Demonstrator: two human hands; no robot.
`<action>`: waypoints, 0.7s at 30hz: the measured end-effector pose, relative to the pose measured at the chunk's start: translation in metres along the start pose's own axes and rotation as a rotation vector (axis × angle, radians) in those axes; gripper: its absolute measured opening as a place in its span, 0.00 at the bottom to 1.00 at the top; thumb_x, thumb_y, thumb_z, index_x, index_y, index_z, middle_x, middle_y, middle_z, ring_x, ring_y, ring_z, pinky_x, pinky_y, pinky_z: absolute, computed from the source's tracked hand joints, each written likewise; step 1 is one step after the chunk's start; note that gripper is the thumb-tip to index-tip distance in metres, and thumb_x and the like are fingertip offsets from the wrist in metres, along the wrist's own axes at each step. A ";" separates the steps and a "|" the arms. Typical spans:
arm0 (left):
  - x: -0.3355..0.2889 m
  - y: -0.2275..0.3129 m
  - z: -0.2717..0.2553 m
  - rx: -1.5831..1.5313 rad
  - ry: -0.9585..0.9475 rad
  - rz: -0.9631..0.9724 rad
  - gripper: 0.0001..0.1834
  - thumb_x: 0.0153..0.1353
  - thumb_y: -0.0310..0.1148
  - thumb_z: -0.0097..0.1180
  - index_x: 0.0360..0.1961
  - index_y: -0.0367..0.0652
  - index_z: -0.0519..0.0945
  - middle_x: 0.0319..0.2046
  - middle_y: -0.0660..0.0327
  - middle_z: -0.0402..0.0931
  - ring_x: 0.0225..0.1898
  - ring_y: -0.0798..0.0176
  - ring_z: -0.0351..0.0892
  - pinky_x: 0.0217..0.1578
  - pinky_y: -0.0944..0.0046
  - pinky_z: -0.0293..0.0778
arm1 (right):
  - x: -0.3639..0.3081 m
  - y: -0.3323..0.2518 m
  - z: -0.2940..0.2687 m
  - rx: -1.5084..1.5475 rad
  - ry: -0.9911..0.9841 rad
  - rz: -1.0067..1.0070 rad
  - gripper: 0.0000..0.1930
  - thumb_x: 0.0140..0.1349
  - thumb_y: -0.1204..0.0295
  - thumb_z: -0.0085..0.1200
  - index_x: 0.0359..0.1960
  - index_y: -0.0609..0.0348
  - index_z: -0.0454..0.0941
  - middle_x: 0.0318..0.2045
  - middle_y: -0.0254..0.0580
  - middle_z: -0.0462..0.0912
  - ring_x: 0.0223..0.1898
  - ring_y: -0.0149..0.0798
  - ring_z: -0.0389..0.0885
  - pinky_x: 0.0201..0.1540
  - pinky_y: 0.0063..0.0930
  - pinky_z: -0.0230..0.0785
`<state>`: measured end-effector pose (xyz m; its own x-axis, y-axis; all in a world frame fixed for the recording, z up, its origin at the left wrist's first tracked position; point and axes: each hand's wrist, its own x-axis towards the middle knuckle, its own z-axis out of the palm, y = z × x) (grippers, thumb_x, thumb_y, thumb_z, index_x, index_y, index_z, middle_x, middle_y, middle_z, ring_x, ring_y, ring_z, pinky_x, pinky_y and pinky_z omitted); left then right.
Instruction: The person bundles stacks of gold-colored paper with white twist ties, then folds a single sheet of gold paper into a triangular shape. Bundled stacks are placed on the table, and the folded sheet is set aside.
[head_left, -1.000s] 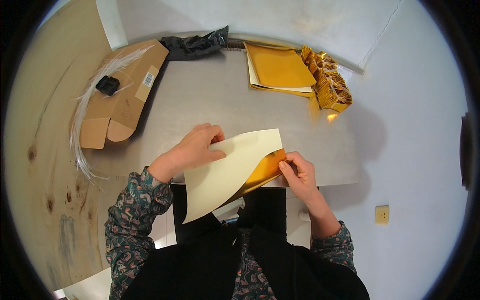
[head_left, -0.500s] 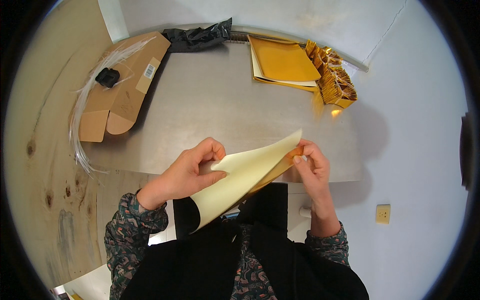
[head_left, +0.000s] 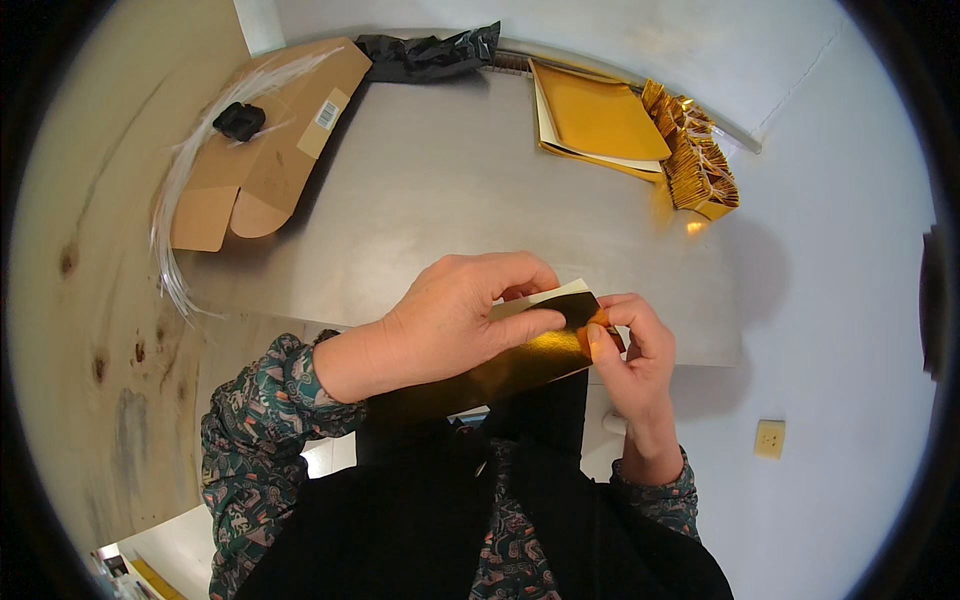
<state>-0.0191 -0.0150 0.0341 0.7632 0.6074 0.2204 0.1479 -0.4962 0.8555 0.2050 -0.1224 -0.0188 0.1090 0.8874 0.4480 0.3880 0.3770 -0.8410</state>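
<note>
A sheet of gold foil paper with a pale cream back is held in front of my body, over the table's near edge. My left hand pinches its upper part, thumb on the shiny gold face and fingers behind, where a cream strip shows. At the sheet's right end, my right hand grips the corner between thumb and fingers; a small fold seems to lie there, though the fingers partly cover it. The sheet's lower left part runs beneath my left wrist.
On the metal table a stack of gold sheets lies at the far right, beside pleated gold bundles. A cardboard box at left carries white strands and a black object. A black plastic bag lies behind.
My left hand has moved right, nearer my right hand. The sheet has turned from its cream side to its gold face. The view has shifted slightly.
</note>
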 end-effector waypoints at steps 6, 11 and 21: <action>-0.006 0.009 0.002 -0.145 0.037 -0.094 0.06 0.69 0.27 0.66 0.43 0.36 0.86 0.30 0.65 0.82 0.31 0.74 0.75 0.34 0.71 0.74 | 0.006 -0.031 -0.006 -0.033 -0.010 -0.040 0.08 0.62 0.81 0.60 0.43 0.64 0.79 0.42 0.43 0.85 0.38 0.30 0.81 0.44 0.24 0.74; -0.013 0.016 0.005 -0.170 0.035 -0.072 0.05 0.69 0.28 0.64 0.41 0.36 0.84 0.26 0.61 0.81 0.27 0.71 0.76 0.30 0.68 0.73 | 0.016 -0.057 -0.010 -0.038 -0.056 -0.003 0.12 0.60 0.82 0.63 0.46 0.64 0.81 0.40 0.42 0.86 0.42 0.34 0.84 0.51 0.29 0.75; -0.024 0.023 -0.002 -0.167 -0.052 -0.061 0.06 0.70 0.26 0.64 0.45 0.37 0.85 0.33 0.61 0.84 0.33 0.72 0.80 0.34 0.70 0.77 | 0.028 -0.064 -0.004 -0.082 -0.123 -0.017 0.08 0.58 0.83 0.66 0.37 0.58 0.84 0.30 0.34 0.84 0.33 0.33 0.79 0.42 0.28 0.69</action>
<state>-0.0351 -0.0393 0.0495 0.7882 0.5981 0.1451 0.0917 -0.3474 0.9332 0.1865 -0.1230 0.0489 -0.0094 0.9087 0.4174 0.4628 0.3740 -0.8037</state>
